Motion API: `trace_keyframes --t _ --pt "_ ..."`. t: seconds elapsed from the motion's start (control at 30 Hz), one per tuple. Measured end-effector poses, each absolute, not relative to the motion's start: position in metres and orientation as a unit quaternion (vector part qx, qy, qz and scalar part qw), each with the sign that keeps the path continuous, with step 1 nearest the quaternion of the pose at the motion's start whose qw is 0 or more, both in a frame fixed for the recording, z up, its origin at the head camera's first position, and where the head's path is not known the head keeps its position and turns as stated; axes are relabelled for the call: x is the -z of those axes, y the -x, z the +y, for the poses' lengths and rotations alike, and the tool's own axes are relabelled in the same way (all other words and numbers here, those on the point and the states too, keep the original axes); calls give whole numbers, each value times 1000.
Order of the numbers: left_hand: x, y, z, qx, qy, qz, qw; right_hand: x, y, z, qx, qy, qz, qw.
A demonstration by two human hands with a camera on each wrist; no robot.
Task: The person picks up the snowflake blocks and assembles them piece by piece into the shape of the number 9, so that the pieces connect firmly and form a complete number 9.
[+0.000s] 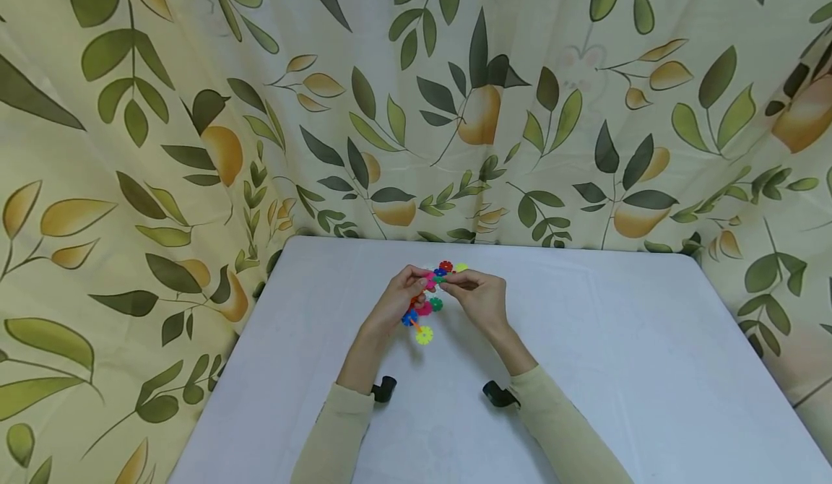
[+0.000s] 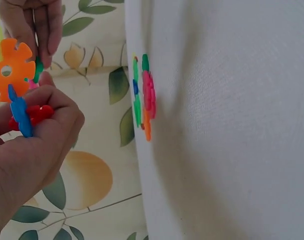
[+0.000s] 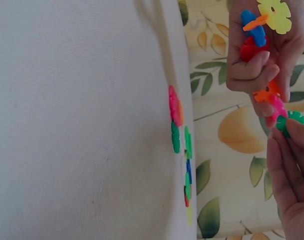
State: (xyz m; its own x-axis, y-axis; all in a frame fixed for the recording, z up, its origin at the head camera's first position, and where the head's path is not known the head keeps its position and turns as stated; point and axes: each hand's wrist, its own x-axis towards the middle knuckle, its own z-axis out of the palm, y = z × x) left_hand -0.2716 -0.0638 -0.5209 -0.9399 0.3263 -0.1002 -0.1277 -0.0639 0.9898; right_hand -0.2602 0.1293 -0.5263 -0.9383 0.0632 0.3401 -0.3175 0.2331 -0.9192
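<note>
My left hand grips a chain of flower-shaped interlocking plastic discs above the table. In the right wrist view the chain runs from a yellow disc through an orange one seen edge-on, a blue disc and a red disc. Past the curled fingers come another orange disc and a pink disc. My right hand pinches a green disc between thumb and fingertips, right at the pink disc's edge. Part of the chain is hidden by the left fingers.
Several loose discs lie on the white-covered table under and beyond the hands, among them a pink disc, a green disc and a red disc. A leaf-patterned curtain hangs behind the table's far edge.
</note>
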Motion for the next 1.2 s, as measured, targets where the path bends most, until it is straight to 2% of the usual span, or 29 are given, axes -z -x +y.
trace_keyframes --t 0.23,0.43,0.53,0.67,0.77,1.0,1.2 --pt "520 272 -63 -726 -49 669 153 529 263 131 -614 -95 -769 151" --pt "518 275 -70 -717 -7 683 135 529 268 132 -579 -89 -801 121" --pt "516 276 -73 -719 4 684 126 529 272 132 -520 -71 -848 73" --pt "515 276 -76 -726 5 676 126 536 280 131 -419 -78 -904 -24" --pt "514 276 -77 -735 -3 665 132 545 285 129 -365 -95 -924 -61" --pt "513 276 -79 -749 -23 645 150 555 287 122 -324 -99 -940 -48" --pt "512 278 -81 -762 -13 627 162 552 282 122 -367 -67 -927 -31"
